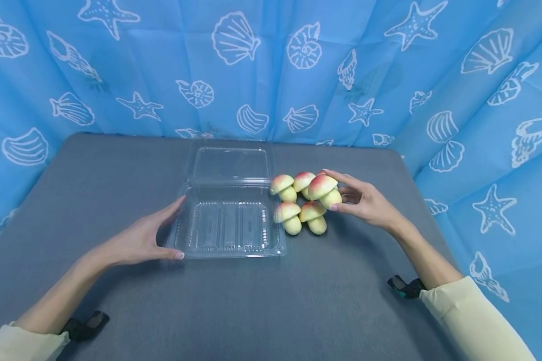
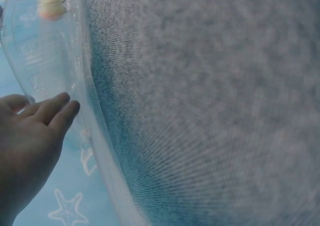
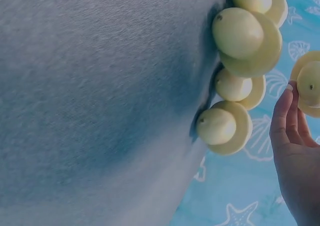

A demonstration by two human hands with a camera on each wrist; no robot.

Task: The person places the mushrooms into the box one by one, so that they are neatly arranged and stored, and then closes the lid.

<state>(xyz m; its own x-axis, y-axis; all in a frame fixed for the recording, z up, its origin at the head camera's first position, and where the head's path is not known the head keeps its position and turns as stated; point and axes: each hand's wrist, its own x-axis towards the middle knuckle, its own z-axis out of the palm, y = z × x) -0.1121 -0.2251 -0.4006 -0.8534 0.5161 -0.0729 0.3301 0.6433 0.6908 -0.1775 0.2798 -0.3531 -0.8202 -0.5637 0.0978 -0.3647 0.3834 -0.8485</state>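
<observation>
Right wrist view: held mushroom [image 3: 309,81] cut off. Left wrist view: yellowish shape [image 2: 52,8] blurred, possibly mushroom.

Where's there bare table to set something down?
Bare table stretches in front of the clear container, and another patch lies left of it, beyond the left hand. It's crowded just right of the container, where mushroom-shaped pieces cluster and the right hand holds one.
</observation>
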